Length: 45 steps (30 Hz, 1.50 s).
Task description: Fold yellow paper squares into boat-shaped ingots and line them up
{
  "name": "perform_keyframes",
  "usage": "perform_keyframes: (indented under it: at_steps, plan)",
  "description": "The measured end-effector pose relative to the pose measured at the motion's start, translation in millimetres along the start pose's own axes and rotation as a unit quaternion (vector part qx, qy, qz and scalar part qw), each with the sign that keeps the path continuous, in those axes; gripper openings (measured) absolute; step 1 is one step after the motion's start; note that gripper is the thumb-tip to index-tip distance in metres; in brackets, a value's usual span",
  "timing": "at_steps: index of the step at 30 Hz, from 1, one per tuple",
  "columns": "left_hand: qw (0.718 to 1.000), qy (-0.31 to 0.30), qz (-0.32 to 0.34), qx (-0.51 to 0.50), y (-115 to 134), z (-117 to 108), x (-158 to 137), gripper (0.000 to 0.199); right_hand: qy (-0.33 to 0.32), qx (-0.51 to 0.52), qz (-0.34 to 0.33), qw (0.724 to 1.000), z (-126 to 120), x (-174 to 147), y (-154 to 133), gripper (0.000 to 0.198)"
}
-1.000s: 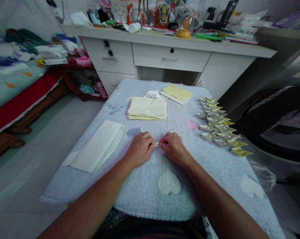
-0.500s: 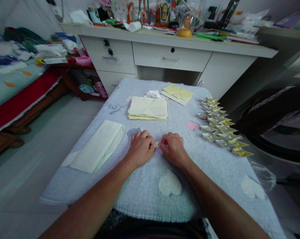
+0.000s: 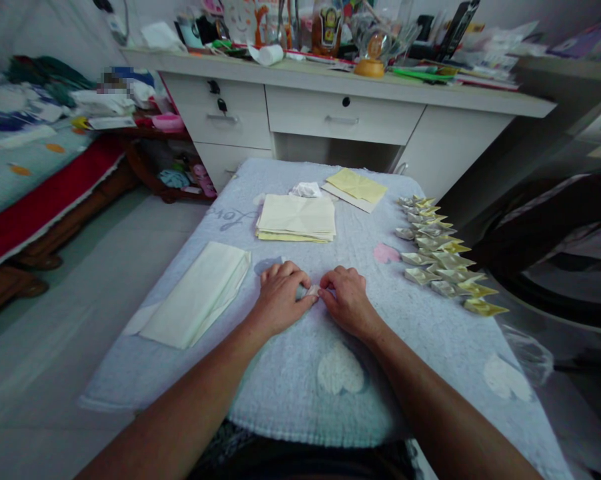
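Observation:
Between my hands is a small folded piece of paper (image 3: 312,291), pale and mostly covered by the fingers. My left hand (image 3: 281,297) pinches its left side with thumb and forefinger. From the other side my right hand (image 3: 346,297) grips it, fingers curled. Just beyond them lies a stack of cream and yellow paper sheets (image 3: 296,217). A folded wad of pale paper (image 3: 196,293) rests left of my left hand. On the right stand rows of small folded paper boats (image 3: 443,250), silvery and yellow.
The cloth-covered table (image 3: 340,413) holds a crumpled white tissue (image 3: 306,190) and loose yellow and white sheets (image 3: 356,185) at the back. Behind it stands a white desk (image 3: 340,113) crowded with items. A clear plastic bag (image 3: 529,353) hangs by the right edge.
My left thumb has extended toward the right hand, and the left fingers have lifted slightly from the folded paper, showing more of it. My right hand has barely moved.

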<state>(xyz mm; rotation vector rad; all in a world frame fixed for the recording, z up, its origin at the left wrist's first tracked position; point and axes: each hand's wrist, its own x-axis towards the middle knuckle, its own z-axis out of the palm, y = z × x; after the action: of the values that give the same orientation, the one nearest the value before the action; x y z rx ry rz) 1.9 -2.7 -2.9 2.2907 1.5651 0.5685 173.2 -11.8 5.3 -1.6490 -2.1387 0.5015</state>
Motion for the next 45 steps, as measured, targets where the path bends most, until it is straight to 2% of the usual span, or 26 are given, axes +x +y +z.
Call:
perform_keyframes:
  at_steps: [10,16,22,28,30,35,40,42,45]
  plan:
    - [0.992,-0.012,0.069,-0.107,5.1,-2.7,3.7,0.012,-0.001,0.054,-0.043,0.998,-6.6,-5.0,0.0,0.003]
    - [0.980,-0.005,0.031,-0.195,3.5,-4.8,3.3,0.014,0.021,0.100,-0.076,0.992,-7.4,-6.3,0.7,0.007]
    - [0.969,-0.019,0.028,-0.244,3.2,-13.3,3.3,0.010,0.050,0.157,-0.101,0.981,-9.4,-8.2,0.1,0.007]
    - [0.944,-0.039,-0.005,-0.327,8.0,-16.9,3.1,0.007,0.043,0.206,-0.124,0.970,-16.1,-8.5,2.4,0.026]
    - [0.935,-0.042,-0.011,-0.352,6.7,-15.6,3.0,0.008,0.031,0.208,-0.131,0.969,-17.9,-8.2,4.0,0.023]
    - [0.920,-0.040,-0.021,-0.389,2.6,-12.2,2.2,0.011,0.010,0.216,-0.123,0.969,-18.8,-7.8,4.8,0.007]
    - [0.914,-0.045,-0.023,-0.402,3.6,-12.6,2.1,0.011,0.014,0.230,-0.115,0.966,-19.2,-8.1,2.8,0.006]
    - [0.919,-0.038,-0.022,-0.391,4.5,-13.9,2.1,0.011,0.018,0.251,-0.102,0.962,-19.3,-8.2,2.6,0.007]
    - [0.945,0.000,0.001,-0.327,6.7,-16.5,1.4,0.007,0.006,0.308,-0.036,0.951,-18.3,-7.5,3.1,0.008]
